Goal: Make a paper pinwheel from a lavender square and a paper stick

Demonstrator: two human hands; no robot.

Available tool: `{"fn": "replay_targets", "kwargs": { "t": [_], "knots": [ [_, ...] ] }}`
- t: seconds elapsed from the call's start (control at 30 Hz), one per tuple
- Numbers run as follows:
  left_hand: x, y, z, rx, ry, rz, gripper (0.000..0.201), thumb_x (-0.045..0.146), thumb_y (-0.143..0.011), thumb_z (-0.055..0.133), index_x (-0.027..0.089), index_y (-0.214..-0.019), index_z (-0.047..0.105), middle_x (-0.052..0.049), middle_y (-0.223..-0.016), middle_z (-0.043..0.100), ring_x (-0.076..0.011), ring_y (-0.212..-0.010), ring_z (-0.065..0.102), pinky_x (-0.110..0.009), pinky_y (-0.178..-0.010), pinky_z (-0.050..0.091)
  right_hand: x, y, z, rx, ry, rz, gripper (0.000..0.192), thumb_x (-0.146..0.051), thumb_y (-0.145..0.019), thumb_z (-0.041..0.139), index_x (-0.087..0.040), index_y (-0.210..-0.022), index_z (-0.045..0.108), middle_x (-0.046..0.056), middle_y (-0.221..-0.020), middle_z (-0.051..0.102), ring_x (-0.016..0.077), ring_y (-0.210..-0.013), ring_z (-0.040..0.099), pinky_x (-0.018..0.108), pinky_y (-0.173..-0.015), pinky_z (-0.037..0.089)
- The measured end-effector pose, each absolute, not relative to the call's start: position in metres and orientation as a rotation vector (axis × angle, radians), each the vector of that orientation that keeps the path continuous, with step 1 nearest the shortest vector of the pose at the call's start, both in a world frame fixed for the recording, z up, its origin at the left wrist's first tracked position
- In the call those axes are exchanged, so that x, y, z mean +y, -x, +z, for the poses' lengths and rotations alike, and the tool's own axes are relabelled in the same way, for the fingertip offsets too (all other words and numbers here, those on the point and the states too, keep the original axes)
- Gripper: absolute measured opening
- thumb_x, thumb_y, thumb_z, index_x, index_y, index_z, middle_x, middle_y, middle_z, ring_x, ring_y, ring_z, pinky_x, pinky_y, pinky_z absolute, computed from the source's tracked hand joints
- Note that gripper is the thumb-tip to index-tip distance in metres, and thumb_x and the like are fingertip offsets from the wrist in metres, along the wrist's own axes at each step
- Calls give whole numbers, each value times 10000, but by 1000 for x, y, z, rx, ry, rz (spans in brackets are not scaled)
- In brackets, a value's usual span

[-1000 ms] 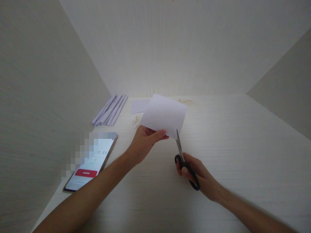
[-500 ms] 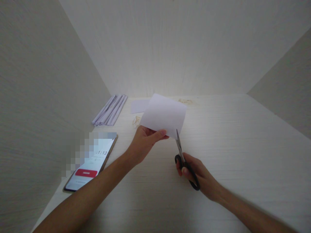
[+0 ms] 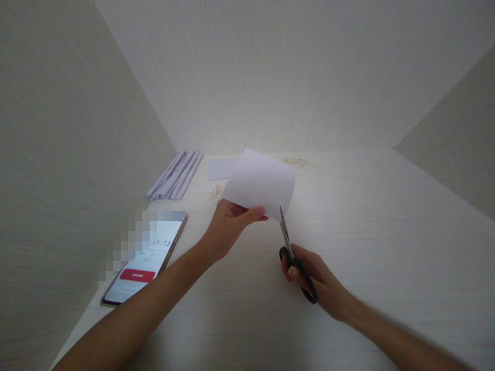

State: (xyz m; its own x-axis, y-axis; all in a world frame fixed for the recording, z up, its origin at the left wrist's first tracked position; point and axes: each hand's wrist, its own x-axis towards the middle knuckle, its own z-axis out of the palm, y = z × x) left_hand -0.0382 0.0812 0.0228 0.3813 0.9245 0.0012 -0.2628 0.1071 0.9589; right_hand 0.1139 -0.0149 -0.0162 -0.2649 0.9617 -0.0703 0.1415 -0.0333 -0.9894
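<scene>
A white sheet of paper (image 3: 261,180) is pinched at its near edge by my left hand (image 3: 230,226), thumb on top. The sheet bows slightly and is held above the table. My right hand (image 3: 315,275) grips a pair of scissors (image 3: 286,239) with black handles, fingers through the loops. The blades point away from me and meet the paper's near edge, right of my left thumb. One blade tip lies over the sheet; the other blade is mostly hidden.
Several rolled paper tubes (image 3: 176,175) lie at the back left. Behind the held sheet is a flat piece of paper (image 3: 221,169). Loose rubber bands (image 3: 217,192) lie near it, and thin tan bits (image 3: 296,162) farther right. A phone (image 3: 141,273) rests at the left. Walls enclose the table (image 3: 367,221).
Hardly anything differs. The held paper and my left hand have shifted very slightly to the left, and the scissors sit at nearly the same place on its edge.
</scene>
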Motion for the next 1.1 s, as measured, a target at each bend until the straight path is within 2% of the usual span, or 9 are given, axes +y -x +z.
{"fn": "replay_targets", "kwargs": {
  "t": [0.37, 0.53, 0.87, 1.1],
  "knots": [
    [82, 39, 23, 740, -1131, 1011, 238, 187, -594, 668, 133, -820, 623, -39, -788, 659, -163, -725, 607, -305, -682, 503, -16, -114, -16, -1507, 1252, 1372, 320, -480, -763, 439, -174, -675, 409, -29, -600, 373, 90, -552, 327, 227, -487, 271],
    [83, 39, 21, 708, -1106, 1060, 239, 129, -574, 659, 143, -809, 616, -16, -770, 648, -143, -723, 594, -265, -662, 486, -17, -113, -16, -1546, 1285, 1377, 305, -468, -760, 444, -176, -679, 411, -30, -593, 387, 85, -532, 331, 220, -467, 272],
    [82, 35, 30, 596, -824, 1031, 339, 171, -659, 556, 185, -998, 568, -38, -957, 633, -179, -879, 581, -297, -724, 490, -15, -113, -13, -1606, 1345, 1357, 302, -462, -758, 442, -173, -671, 417, -29, -583, 400, 83, -525, 345, 214, -456, 279],
    [83, 32, 31, 617, -695, 1045, 335, 165, -714, 531, 170, -1050, 534, -53, -1041, 605, -182, -948, 559, -302, -786, 481, -16, -114, -13, -1616, 1345, 1378, 323, -476, -763, 432, -172, -655, 401, -34, -574, 382, 78, -517, 325, 214, -447, 268]
  ]
}}
